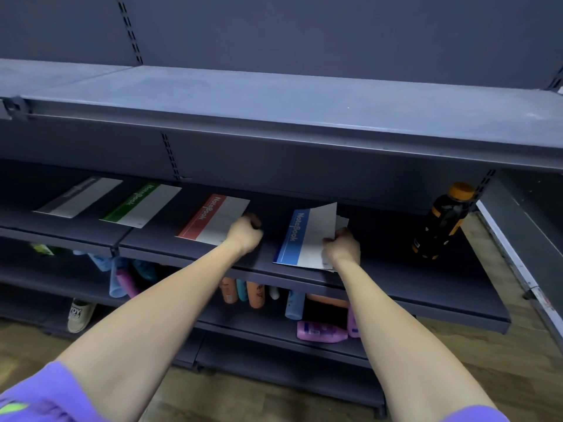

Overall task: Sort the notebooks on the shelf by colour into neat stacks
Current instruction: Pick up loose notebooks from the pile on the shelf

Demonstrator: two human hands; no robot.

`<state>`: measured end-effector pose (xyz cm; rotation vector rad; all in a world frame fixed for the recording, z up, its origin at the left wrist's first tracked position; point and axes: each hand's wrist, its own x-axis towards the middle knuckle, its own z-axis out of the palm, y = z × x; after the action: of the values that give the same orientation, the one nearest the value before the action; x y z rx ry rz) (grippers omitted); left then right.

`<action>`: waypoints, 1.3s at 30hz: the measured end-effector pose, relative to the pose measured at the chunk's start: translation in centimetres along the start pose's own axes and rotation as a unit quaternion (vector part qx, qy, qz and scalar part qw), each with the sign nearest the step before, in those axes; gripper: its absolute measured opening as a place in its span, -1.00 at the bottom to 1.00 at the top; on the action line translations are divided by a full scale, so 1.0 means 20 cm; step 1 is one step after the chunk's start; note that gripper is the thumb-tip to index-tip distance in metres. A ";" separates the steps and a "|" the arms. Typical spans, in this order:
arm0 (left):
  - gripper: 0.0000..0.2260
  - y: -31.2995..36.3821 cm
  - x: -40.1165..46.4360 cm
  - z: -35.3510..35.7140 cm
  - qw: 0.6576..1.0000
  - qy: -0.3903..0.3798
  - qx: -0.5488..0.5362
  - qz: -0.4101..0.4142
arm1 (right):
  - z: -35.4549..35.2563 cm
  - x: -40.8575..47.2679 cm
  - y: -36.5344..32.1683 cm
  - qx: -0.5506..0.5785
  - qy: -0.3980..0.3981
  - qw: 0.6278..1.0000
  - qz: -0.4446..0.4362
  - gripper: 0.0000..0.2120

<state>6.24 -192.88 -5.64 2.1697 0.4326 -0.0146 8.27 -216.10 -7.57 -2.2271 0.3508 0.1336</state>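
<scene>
- Gripped the right edge of the blue notebook point(307, 237) with the right hand point(342, 245), fingers curled round it.
- Held that top book tipped up a little at its far corner, likely to slide it square over the white edges poking out under it.
- Put the blue pile on the right part of the middle shelf point(396, 287), near the front lip, so easy to reach.
- Curled the left hand point(245, 234) up tight just at the right edge of the red notebook point(213, 219).
- Could not tell if that hand pinched the red book's edge or was just clenched beside it; maybe there to nudge the red pile straight.
- Laid the red notebook flat, left of the blue one, with a bare gap between them so the colours did not mix.
- Set the green notebook point(140, 204) further left, and the grey notebook point(77, 197) last in the row, each one apart from the next.
- Turned all four the same way, colour band on the left and white part on the right, which made the row look neat.
- Left a dark bottle point(441, 222) with an orange cap standing at the far right, well apart from the books.
- Seemed close to done: four colours, four spots, only the blue pile a bit untidy.
- Needed a soft push next, so the thin covers would not bend or slip off the front.
</scene>
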 end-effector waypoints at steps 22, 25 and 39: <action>-0.92 -0.13 -0.06 -0.01 0.998 -0.017 -0.027 0.054 | 0.08 -0.11 -0.04 0.004 -0.039 0.994 -0.101 -0.76; -0.91 -0.17 -0.06 -0.06 0.998 -0.010 -0.030 0.052 | 0.16 -0.17 -0.14 0.128 -0.106 0.983 -0.078 -0.76; -0.88 -0.67 -0.07 -0.71 0.997 0.035 -0.068 -0.009 | 0.82 -0.51 -0.63 0.176 -0.289 0.938 -0.072 -0.75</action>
<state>-1.43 -174.83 -7.42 2.0368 0.4792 0.0792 2.66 -193.77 -6.15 -1.7512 -0.1087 0.5846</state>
